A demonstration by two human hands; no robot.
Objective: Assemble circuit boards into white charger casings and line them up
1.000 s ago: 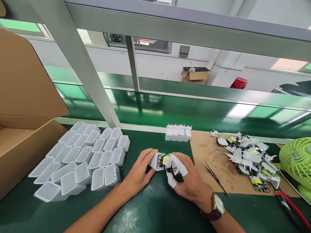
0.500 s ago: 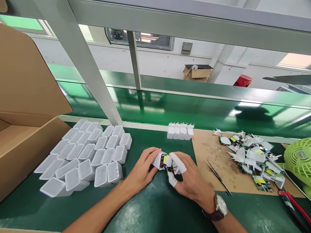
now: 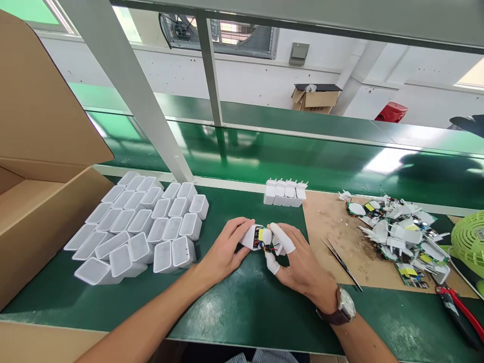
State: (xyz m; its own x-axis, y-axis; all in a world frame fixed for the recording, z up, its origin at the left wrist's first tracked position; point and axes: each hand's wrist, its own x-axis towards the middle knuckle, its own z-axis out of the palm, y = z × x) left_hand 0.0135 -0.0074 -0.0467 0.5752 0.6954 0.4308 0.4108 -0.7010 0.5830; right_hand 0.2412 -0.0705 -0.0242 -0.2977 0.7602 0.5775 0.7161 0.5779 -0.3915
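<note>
Between my hands, just above the green table, is a white plastic charger housing point(image 3: 248, 237) with a circuit board point(image 3: 262, 236) partly inside its open end. My left hand point(image 3: 229, 245) is closed around the housing's left side. The fingers of my right hand point(image 3: 293, 252), thumb and forefinger in white finger cots, pinch the board's right end, where a white part and thin red and dark wires show. A yellow-wrapped component is visible on the board. How deep the board sits in the housing is hidden by my fingers.
Rows of open white housings point(image 3: 141, 222) stand at left beside a cardboard box point(image 3: 49, 217). Several white chargers with prongs point(image 3: 285, 193) stand behind my hands. At right, on a brown board point(image 3: 321, 222), lie tweezers point(image 3: 342, 263) and heaped circuit boards point(image 3: 406, 237), with red-handled pliers point(image 3: 459, 312) and a green fan point(image 3: 471, 239) nearby.
The camera view has tilted down, bringing the table's front edge into sight. Both hands keep their hold on the housing and board, with hardly any visible shift between them.
</note>
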